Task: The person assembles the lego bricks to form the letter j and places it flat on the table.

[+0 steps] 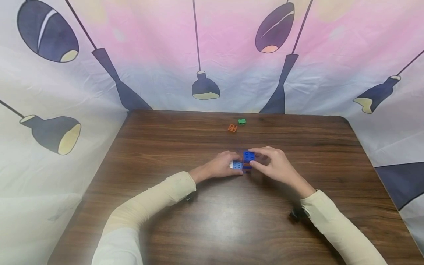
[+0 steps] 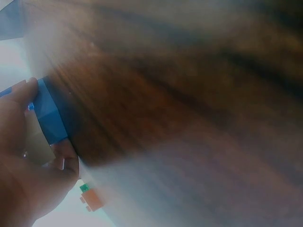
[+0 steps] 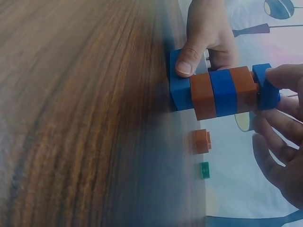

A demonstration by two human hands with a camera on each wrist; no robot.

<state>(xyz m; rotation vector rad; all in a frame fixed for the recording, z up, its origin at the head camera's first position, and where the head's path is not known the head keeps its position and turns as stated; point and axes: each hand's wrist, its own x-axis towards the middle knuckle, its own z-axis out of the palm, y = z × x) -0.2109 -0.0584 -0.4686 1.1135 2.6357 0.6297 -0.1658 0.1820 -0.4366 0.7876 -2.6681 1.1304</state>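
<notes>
Head view: on the worktop [image 1: 159, 140], approx. midway btwn its L and R edges, 2 hands meet at 1 small brick build. L hand [image 1: 221, 165] curls round the light-blue brick [image 1: 237, 165] at the base, w/ a white piece [image 1: 231, 165] by the palm. R hand [image 1: 277, 163] has thumb + index closed on the top blue brick [image 1: 249, 156]. 2 loose bricks lie near the far edge: loose orange brick [image 1: 232, 128], and green brick [image 1: 242, 121] a bit closer to that edge.

L wrist view: L thumb and fingers grip the light-blue brick, only a narrow gap btwn tips, filled by the brick. R hand can't be made out here.

R wrist view: above the light-blue brick sit the lower orange brick [image 3: 203, 97], middle blue brick [image 3: 222, 92] and upper orange brick [image 3: 243, 89], in 1 column. R fingertips pinch the top blue brick, slightly tilted, a gap showing below it; other R fingers bend loosely, holding nothing.

Step in hand, prob.: fitting the top brick. Next move calls for lining up studs, then pressing straight down w/ the base braced by L hand; a skewed push could tip the column.
</notes>
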